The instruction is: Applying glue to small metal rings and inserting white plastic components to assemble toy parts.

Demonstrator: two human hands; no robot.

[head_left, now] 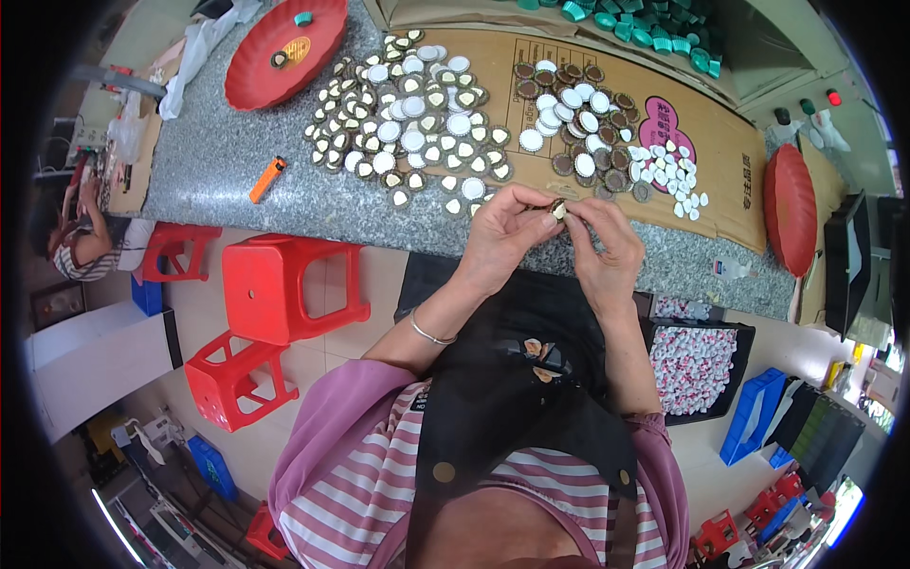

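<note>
Over the near edge of the worktop, my left hand (512,235) and my right hand (607,254) meet fingertip to fingertip. Both are closed in a pinch on one small dark round cap (559,210) with a cream piece on its face. Left of my hands spreads a pile of dark scalloped caps with cream pieces (434,152), mixed with white discs (412,141). Beyond my right hand lie brown scalloped caps (562,164) and white scalloped discs (584,165). Beside these sits a heap of small white pieces (664,171).
Flattened cardboard (725,161) covers part of the speckled stone worktop (218,161). An orange lighter (267,179), a red dish (248,57) and another red dish (790,209) rest there. Green cups (661,43) fill a box behind. Red stools (256,289) stand left; another person (90,237) is farther off.
</note>
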